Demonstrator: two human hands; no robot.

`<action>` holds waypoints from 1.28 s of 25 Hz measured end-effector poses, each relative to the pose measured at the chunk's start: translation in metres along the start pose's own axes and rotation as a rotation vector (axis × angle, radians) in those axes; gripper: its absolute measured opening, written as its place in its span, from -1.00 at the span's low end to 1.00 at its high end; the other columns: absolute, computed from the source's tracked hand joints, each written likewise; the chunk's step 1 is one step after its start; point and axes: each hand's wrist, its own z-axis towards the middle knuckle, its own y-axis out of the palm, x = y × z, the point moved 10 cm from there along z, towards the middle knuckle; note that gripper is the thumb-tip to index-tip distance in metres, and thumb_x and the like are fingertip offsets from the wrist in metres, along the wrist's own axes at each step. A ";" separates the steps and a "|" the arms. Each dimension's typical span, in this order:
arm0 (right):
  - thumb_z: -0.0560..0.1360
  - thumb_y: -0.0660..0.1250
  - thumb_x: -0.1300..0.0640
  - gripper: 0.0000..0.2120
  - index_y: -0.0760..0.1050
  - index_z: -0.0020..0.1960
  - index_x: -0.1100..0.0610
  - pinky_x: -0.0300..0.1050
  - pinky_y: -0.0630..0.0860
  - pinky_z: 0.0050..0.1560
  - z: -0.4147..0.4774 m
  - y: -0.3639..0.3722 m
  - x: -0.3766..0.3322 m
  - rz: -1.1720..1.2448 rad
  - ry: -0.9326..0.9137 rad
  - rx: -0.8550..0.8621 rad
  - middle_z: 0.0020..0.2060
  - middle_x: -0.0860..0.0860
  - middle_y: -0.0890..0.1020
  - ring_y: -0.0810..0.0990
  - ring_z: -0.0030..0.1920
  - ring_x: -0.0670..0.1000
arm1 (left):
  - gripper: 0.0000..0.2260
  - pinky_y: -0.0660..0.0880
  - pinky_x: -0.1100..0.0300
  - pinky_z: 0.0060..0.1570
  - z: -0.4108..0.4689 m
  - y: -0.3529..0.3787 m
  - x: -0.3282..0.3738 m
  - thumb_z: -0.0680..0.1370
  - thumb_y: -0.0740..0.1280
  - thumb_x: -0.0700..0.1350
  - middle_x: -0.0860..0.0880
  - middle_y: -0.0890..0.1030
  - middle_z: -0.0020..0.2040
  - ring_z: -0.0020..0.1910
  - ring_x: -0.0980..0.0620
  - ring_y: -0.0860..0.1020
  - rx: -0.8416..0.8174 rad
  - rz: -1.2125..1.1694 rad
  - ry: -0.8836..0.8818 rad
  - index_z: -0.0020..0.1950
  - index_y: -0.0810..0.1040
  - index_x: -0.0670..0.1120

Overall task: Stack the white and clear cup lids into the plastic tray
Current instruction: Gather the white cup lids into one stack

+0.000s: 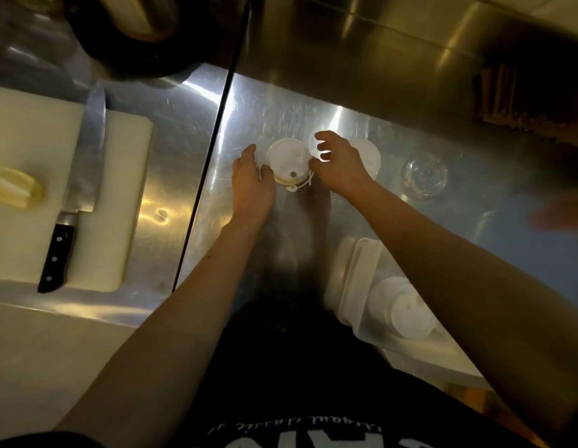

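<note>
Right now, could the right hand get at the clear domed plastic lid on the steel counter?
Probably yes. The clear domed lid sits alone on the steel counter, just beyond the right hand, with nothing between them.

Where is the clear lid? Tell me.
The clear lid lies on the steel counter, to the right of the right hand, beyond the plastic tray.

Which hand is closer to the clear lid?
Right. The right hand is over the white lids, just left of the clear lid. The left hand is farther left, past the white lid stack.
</note>
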 end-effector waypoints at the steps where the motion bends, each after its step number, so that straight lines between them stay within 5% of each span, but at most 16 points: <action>1: 0.54 0.33 0.19 -0.51 0.32 0.43 0.10 0.10 0.43 0.38 0.002 0.003 0.000 -0.010 0.005 -0.011 0.35 0.12 0.50 0.51 0.32 0.14 | -0.58 0.30 0.13 0.39 0.001 0.002 -0.002 0.62 0.15 -0.20 -0.12 0.36 0.45 0.43 -0.06 0.36 -0.006 -0.002 -0.001 0.49 0.26 -0.10; 11: 0.50 0.31 0.24 -0.52 0.35 0.41 0.14 -0.09 0.48 0.14 0.005 0.020 0.006 -0.041 0.039 -0.048 0.28 0.14 0.56 0.55 0.25 0.12 | -0.59 0.34 0.27 0.20 0.009 0.011 -0.012 0.61 0.16 -0.23 -0.14 0.46 0.39 0.36 -0.04 0.43 -0.052 -0.027 -0.034 0.47 0.31 -0.11; 23: 0.52 0.32 0.26 -0.58 0.41 0.37 0.14 0.01 0.50 0.30 -0.013 -0.003 0.005 0.116 0.043 0.120 0.28 0.10 0.57 0.58 0.23 0.09 | -0.59 0.55 0.16 0.16 0.012 0.007 0.003 0.55 0.32 -0.17 -0.10 0.49 0.32 0.21 -0.03 0.54 0.011 -0.030 -0.005 0.40 0.39 -0.08; 32: 0.47 0.41 0.19 -0.62 0.51 0.28 0.17 0.10 0.64 0.08 -0.019 -0.051 0.052 0.312 0.117 0.258 0.15 0.10 0.60 0.63 0.05 0.04 | -0.67 0.45 0.27 0.20 0.008 0.051 0.061 0.57 0.33 -0.15 -0.08 0.47 0.35 0.25 -0.02 0.52 -0.103 0.074 0.144 0.34 0.47 -0.07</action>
